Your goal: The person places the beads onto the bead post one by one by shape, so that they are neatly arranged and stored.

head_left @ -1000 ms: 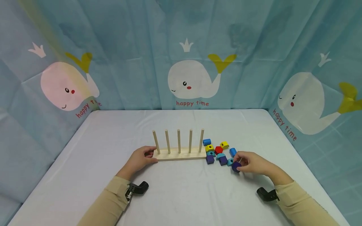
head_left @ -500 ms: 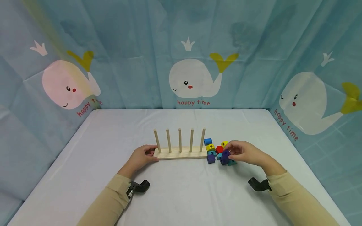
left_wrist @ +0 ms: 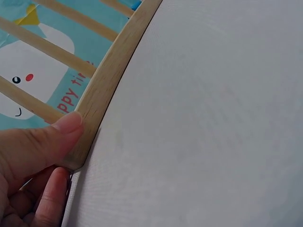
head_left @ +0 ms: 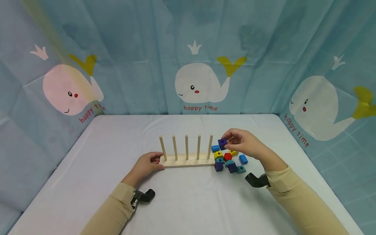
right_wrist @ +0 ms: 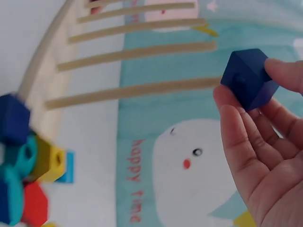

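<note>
A pale wooden peg rack with several upright pegs stands mid-table. My left hand grips its left end; in the left wrist view the thumb lies over the base corner and curled fingers sit at the end. My right hand pinches a dark purple cube bead between thumb and fingers. It holds the cube raised, just right of the rightmost peg. The right wrist view shows a hole in one face of the cube.
Beside the rack's right end lie loose beads: a blue cylinder, a yellow bead, a red hexagon, two purple cubes, teal pieces and another blue cylinder. A whale-print curtain hangs behind the white table.
My right hand has lifted the purple cube from the right side of the bead group and carried it left and up to near the rightmost peg. The left hand stays on the rack.
</note>
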Available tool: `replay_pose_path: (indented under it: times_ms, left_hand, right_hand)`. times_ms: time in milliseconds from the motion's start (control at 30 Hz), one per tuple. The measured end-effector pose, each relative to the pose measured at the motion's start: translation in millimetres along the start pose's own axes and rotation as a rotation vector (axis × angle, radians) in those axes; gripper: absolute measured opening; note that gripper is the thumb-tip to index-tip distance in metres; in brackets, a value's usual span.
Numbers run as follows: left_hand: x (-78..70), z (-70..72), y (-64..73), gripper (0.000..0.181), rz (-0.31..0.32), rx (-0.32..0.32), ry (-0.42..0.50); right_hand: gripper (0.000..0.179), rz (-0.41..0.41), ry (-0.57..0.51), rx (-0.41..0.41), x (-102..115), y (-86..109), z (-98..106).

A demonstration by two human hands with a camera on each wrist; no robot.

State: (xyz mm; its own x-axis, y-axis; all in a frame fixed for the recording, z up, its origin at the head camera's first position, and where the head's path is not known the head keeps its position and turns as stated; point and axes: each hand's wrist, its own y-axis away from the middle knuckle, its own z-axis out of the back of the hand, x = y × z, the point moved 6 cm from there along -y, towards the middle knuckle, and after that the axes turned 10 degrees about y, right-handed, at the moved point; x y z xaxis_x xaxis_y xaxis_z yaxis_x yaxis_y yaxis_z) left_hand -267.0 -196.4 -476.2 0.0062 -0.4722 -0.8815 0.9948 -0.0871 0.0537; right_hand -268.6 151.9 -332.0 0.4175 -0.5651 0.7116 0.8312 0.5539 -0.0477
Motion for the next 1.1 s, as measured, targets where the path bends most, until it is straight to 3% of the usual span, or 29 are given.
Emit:
replay_pose_path:
  times_ms: [333, 733, 1000, 1100]
  left_hand:
    - [-1.4, 1.0, 0.5, 0.060, 0.007, 0.022, 0.039]
    - [2.1, 2.4, 0.5, 0.059, 0.010, 0.051, 0.076]
    - [0.9, 2.8, 1.3, 0.059, 0.012, 0.057, 0.111]
    - [1.1, 1.9, 0.6, 0.057, 0.004, 0.056, 0.114]
  right_hand:
    - [0.025, 0.042, -0.068, -0.077, 46.7, -32.0, -3.6]
    - [0.025, 0.128, -0.198, -0.072, 92.3, -75.0, -55.4]
    - [0.025, 0.202, -0.198, -0.118, 107.4, -92.0, -86.5]
    - [0.025, 0.229, -0.135, -0.176, 114.3, -94.5, -94.5]
